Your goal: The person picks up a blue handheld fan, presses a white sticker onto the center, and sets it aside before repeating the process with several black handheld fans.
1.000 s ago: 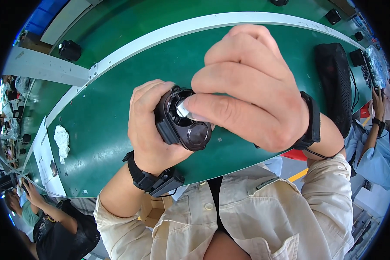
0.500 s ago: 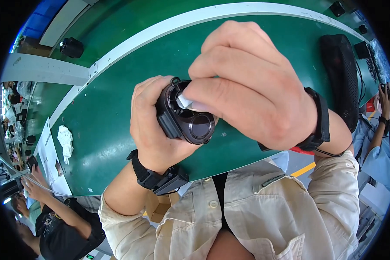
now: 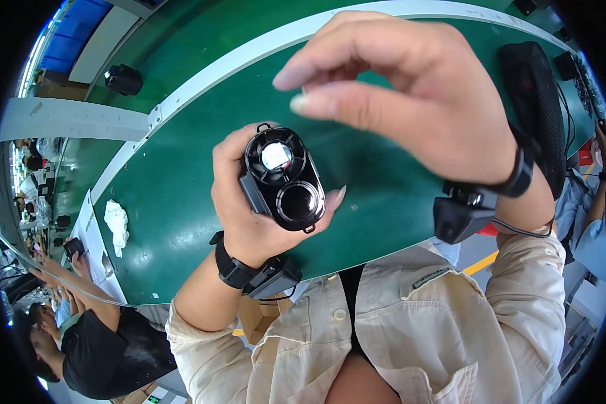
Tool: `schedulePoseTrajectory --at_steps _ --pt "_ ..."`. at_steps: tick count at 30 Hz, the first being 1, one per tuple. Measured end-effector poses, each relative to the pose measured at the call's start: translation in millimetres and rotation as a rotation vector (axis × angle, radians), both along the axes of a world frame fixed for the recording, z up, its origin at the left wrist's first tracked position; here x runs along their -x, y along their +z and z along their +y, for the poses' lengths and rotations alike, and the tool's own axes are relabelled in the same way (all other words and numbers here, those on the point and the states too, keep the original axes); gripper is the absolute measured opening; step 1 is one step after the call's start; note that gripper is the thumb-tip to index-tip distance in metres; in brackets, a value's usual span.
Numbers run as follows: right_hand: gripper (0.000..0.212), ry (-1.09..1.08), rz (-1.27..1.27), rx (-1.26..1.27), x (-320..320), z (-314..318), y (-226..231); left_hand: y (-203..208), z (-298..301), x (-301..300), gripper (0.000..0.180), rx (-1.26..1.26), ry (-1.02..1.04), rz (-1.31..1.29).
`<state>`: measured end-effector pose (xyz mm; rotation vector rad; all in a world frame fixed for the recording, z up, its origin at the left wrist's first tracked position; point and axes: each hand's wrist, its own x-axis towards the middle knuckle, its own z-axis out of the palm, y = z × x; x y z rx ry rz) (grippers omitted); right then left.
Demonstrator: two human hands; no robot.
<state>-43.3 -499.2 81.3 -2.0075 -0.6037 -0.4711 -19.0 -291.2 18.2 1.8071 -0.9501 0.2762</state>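
Head view: left hand (image 3: 232,212) clamped round black device (image 3: 285,180), held over green table (image 3: 377,222); white piece (image 3: 276,156) in its far round recess. Right hand (image 3: 434,101) apart from left, near device but clear of it, thumb and fingertips parted.

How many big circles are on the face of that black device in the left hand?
2: an upper circle, with a white piece inside, and a glossy, dark lower circle. The left hand covers part of the black device, so more could be hidden.

Green tabletop (image 3: 175,222), white beam (image 3: 74,120), grey floor (image 3: 475,250)
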Motion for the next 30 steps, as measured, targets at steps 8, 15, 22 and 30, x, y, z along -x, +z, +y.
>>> schedulePoseTrajectory --at_steps 8,15,22,30 --pt "0.034 0.475 0.559 -0.418 -4 24 -36 -4 2 1 0.082 0.034 -0.157 0.071" --pt "0.046 0.207 0.343 -0.387 6 46 -56 -5 0 2 0.083 -0.028 -0.011 -0.006" --pt "0.042 0.313 0.71 -0.627 -27 35 -44 -6 -1 -16 0.094 -0.082 0.108 0.003" --pt "0.041 -0.645 0.086 -0.029 -193 -122 -64 1 -2 -10 0.092 -0.105 0.152 -0.037"
